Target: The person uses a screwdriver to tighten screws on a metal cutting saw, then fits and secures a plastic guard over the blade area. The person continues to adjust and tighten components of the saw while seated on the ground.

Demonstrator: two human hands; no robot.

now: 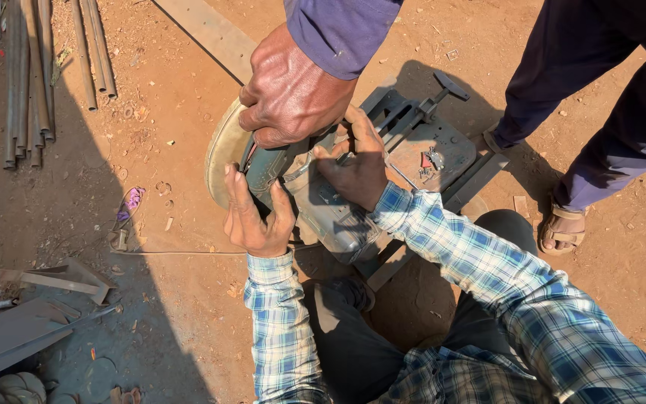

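Head view, looking straight down on red dirt. At centre sits a chop saw (323, 202) with a worn cutting disc (222, 150) at its 9 o'clock edge and a dark steel base (435, 150) out at 2 o'clock.

Left hand (256, 213) (plaid sleeve) lies against the disc guard at the saw's 8 o'clock, fingers stretched upward and mostly straight, thumb hooked round the housing, palm pressing rather than clamping.

Right hand (357, 168) curls over the motor body at 3 o'clock of the disc, fingers bent and gripping the casing.

A co-worker's hand (289, 93) in a purple sleeve comes down from 12 o'clock, fist closed on the saw's top.

Steel rods (35, 75) lie at 10 o'clock; scrap angle iron (46, 280) at 8 o'clock. A sandalled foot (562, 228) stands at 3 o'clock.
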